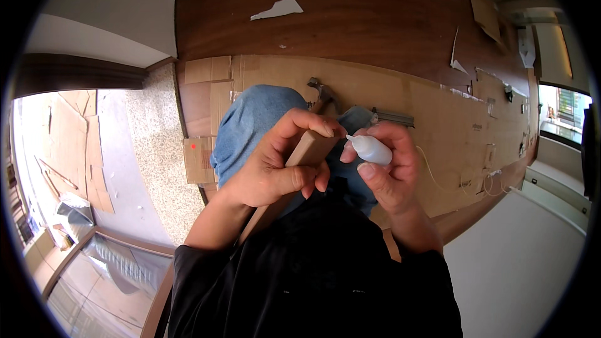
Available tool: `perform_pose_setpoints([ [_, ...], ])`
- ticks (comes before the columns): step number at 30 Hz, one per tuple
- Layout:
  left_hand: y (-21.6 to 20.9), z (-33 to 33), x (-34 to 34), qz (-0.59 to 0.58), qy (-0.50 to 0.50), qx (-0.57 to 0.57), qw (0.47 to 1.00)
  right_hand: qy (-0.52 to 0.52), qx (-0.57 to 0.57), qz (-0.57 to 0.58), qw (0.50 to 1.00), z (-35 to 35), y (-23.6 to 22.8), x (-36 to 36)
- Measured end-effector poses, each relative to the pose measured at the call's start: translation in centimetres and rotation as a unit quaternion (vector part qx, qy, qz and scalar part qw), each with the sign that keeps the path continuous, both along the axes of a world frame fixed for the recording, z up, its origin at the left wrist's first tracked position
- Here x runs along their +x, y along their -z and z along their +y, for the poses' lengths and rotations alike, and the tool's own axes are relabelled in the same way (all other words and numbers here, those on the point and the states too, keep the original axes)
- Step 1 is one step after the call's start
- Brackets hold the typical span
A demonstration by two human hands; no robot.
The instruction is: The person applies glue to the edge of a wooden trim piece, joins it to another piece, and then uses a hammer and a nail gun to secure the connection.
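Observation:
My left hand (275, 169) grips a narrow wooden board (308, 153) that slants from my chest up toward its far end. The fingers wrap round the board near that end, with the thumb along its side. A small white squeeze bottle (372, 150) with a pointed nozzle is pinched in my right hand (397, 169). Its nozzle points left, close to the far end of the board; whether it touches cannot be made out. Past my hands a hammer (322, 94) lies on the cardboard, its handle partly hidden behind my fingers.
Flattened cardboard (432, 112) covers the floor around my bent knee (263, 109). Beside the hammer lies a grey metal strip (394, 117). A thin pale cord (432, 172) runs over the cardboard at right. Farther off, a torn white scrap (278, 8) rests on brown flooring.

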State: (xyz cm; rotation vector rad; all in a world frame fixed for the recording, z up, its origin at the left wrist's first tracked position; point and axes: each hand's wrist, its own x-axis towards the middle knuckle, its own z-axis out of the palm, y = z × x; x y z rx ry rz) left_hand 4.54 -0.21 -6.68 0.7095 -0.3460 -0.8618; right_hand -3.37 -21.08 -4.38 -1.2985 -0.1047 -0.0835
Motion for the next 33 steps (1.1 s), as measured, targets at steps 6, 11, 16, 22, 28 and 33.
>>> perform_pose_setpoints([
  [6, 0.0, -0.1, -0.1, -0.003, -0.002, -0.002, 1.000, -0.002, -0.074, -0.048, 0.996, -0.5, 0.5, 0.2],
  [11, -0.2, -0.1, -0.1, 0.012, 0.009, 0.002, 1.000, 0.011, -0.189, -0.222, 0.957, -0.8, 0.6, 1.9],
  [16, -0.4, 0.0, -0.3, 0.019, 0.007, 0.028, 0.999, -0.034, -0.191, -0.250, 0.949, -0.3, 0.6, 3.4],
  [22, -0.7, -0.1, -0.2, 0.033, 0.016, 0.052, 0.998, -0.032, -0.268, -0.239, 0.933, 0.5, 0.6, 3.5],
  [28, -0.3, -0.1, -0.3, 0.042, 0.018, 0.042, 0.998, 0.000, -0.258, -0.260, 0.930, 0.2, 0.9, 3.1],
  [33, -0.3, -0.2, 0.1, 0.002, 0.013, 0.025, 1.000, 0.052, -0.043, -0.164, 0.984, -0.4, 1.2, 2.1],
])
